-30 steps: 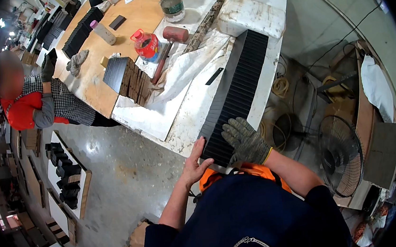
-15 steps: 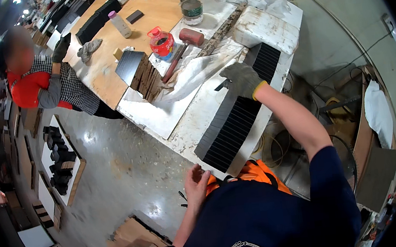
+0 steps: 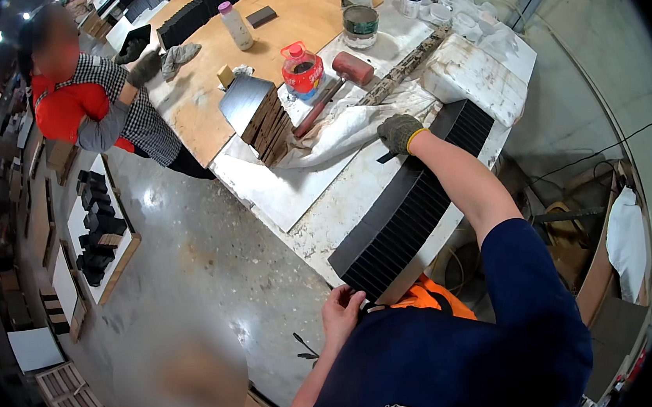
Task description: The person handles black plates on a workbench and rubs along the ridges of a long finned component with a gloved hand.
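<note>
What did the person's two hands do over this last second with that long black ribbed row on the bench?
The gloved right hand moved from the near end of the long row of thin black ribbed plates up along it and now rests partway along its upper edge. The bare left hand stayed at the near end. The row, the red-headed mallet and the red-capped bottle kept their places.
</note>
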{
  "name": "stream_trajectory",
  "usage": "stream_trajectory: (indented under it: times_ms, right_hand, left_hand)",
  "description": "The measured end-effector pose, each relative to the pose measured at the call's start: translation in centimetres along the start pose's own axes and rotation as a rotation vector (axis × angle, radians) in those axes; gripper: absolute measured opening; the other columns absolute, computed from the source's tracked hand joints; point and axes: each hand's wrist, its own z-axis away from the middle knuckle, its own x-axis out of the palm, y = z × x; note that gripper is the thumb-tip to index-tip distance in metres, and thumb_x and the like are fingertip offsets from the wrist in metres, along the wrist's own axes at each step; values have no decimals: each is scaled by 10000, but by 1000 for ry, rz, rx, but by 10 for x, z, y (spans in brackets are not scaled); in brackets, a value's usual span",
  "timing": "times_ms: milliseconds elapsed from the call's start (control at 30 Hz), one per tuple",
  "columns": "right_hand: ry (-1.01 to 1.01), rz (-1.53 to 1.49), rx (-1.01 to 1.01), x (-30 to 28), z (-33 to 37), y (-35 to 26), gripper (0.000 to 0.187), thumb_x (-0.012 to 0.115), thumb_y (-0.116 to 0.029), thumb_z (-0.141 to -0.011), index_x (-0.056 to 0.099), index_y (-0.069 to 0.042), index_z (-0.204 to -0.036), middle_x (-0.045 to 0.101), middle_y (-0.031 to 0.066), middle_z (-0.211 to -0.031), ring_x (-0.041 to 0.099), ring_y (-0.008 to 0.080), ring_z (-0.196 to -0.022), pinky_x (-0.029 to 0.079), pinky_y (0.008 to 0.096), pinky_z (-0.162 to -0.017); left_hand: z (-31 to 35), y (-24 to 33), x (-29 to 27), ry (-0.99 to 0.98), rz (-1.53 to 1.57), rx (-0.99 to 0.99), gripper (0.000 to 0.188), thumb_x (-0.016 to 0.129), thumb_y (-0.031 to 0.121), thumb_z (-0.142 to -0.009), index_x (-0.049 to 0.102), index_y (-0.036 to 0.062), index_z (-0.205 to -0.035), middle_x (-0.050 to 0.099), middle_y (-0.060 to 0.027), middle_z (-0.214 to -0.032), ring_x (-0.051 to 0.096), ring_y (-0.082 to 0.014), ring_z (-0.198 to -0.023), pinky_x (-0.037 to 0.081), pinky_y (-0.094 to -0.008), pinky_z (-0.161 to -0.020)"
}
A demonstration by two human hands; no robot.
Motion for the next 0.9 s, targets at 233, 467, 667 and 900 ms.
stream_trajectory:
  times_ms: [233, 467, 667, 900]
  right_hand:
    - [-119, -37, -6, -16, 3, 0, 204, 626, -206, -712, 685, -139, -896, 659, 135, -964, 620, 329, -927, 488, 427, -808]
    - [-73, 52, -99, -12, 12, 14, 241, 642, -166, -690, 712, -168, -920, 655, 92, -1016, 596, 308, -994, 473, 411, -857]
    - [3, 116, -60, -1, 0, 14, 157, 641, -162, -696, 718, -150, -832, 662, 135, -928, 619, 322, -931, 494, 399, -803]
    - [-1, 66, -86, -5, 7, 15, 158, 626, -172, -726, 691, -122, -861, 660, 150, -941, 626, 323, -924, 488, 435, -809]
  left_hand:
    - [-5, -6, -3, -28, 22, -25, 311, 692, 54, -829, 563, -47, -1093, 664, -99, -989, 629, -140, -889, 498, -260, -807]
    - [-2, -1, 0, -28, 50, -20, 313, 688, 51, -833, 560, -47, -1100, 663, -106, -999, 628, -144, -904, 495, -261, -818]
    - [-1, 0, -1, -15, 41, -11, 309, 687, 66, -839, 567, -51, -1099, 670, -109, -986, 629, -143, -898, 498, -261, -811]
    - [0, 2, -1, 9, -12, -18, 309, 697, 82, -835, 581, -48, -1091, 681, -100, -970, 633, -135, -870, 507, -259, -786]
